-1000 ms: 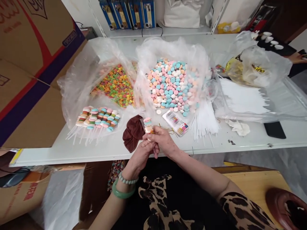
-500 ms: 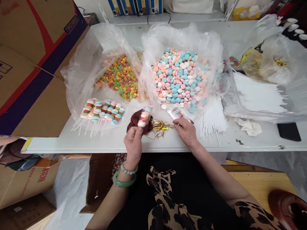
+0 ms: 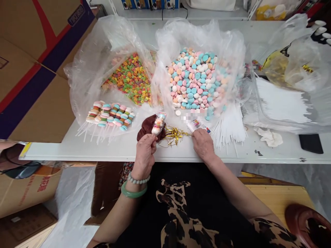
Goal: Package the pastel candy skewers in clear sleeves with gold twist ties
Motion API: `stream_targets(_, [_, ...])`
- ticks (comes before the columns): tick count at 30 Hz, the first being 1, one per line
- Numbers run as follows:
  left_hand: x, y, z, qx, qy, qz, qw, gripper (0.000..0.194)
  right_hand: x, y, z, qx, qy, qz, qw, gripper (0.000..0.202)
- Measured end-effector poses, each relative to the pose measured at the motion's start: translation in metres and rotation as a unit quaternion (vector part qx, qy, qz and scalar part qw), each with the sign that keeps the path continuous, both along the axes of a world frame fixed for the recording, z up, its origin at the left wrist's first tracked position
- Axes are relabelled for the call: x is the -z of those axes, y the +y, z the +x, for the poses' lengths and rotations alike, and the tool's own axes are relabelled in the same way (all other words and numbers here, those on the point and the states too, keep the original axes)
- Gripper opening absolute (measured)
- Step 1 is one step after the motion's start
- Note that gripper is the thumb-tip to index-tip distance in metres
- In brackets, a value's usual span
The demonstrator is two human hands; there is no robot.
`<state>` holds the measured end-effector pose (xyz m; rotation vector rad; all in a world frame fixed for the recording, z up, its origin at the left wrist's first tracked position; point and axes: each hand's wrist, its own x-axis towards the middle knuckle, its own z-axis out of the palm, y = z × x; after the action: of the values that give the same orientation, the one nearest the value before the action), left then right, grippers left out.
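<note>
My left hand [image 3: 146, 150] is closed, pinching the lower end of a marshmallow candy skewer [image 3: 158, 124] in a clear printed wrapper. The wrapped skewer stands tilted in front of a bunched brown cloth [image 3: 146, 128]. Beside it lies a loose pile of gold twist ties [image 3: 176, 135]. My right hand [image 3: 203, 144] has its fingertips pinched at the pile's right end, on what looks like one gold twist tie. Just beyond those fingers lies a small stack of printed clear wrappers [image 3: 197, 125], partly covered by the hand.
Unwrapped candy skewers [image 3: 111, 115] lie at left. Behind are open bags of fruit-coloured ring candies [image 3: 133, 79] and pastel marshmallows [image 3: 192, 82]. White sticks [image 3: 229, 129] fan out at right, near a crumpled tissue [image 3: 269, 136] and a black phone-like slab [image 3: 311, 143]. A large carton [image 3: 31, 100] stands left.
The wrapped skewer has turned more upright, its wrapper now facing me. My right hand has shifted slightly right and its fingers have curled in. The camera view has moved a little.
</note>
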<state>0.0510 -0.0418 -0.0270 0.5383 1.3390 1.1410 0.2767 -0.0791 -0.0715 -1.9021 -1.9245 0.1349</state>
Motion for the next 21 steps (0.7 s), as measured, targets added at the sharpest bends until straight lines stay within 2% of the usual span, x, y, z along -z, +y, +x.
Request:
stream_targets(3, [0.003,0.0,0.002,0.04,0.001,0.013,0.999,0.028,-0.016,0.004,0.013,0.007,0.189,-0.034,0.981,0.013])
stream_targets(6, [0.003,-0.003,0.01,0.07,0.006,0.008,0.998,0.03,-0.036,0.008,0.013,-0.014,0.363,-0.063,0.929,0.013])
stream_targets(8, [0.001,-0.006,0.02,0.079,0.015,-0.005,0.997,0.029,-0.045,0.009,0.002,-0.042,0.419,-0.062,0.905,0.015])
stream_targets(10, [-0.001,-0.01,0.031,0.089,0.024,-0.004,0.996,0.028,-0.049,0.009,-0.017,-0.076,0.396,-0.042,0.914,0.015])
stream_targets(12, [-0.001,-0.014,0.04,0.101,0.024,0.01,0.995,0.029,-0.046,0.009,-0.037,-0.102,0.305,-0.005,0.947,0.016])
stream_targets(15, [0.002,-0.018,0.044,0.132,0.025,0.004,0.991,0.028,-0.038,0.007,-0.059,-0.093,0.156,0.038,0.983,0.02])
stream_targets(18, [0.005,-0.02,0.038,0.173,0.03,-0.017,0.984,0.029,-0.032,0.004,-0.066,-0.085,0.068,0.029,0.994,0.023])
stream_targets(21, [0.008,-0.017,0.033,0.2,0.033,0.0,0.979,0.032,-0.03,0.005,-0.063,-0.115,0.037,0.008,0.993,0.023])
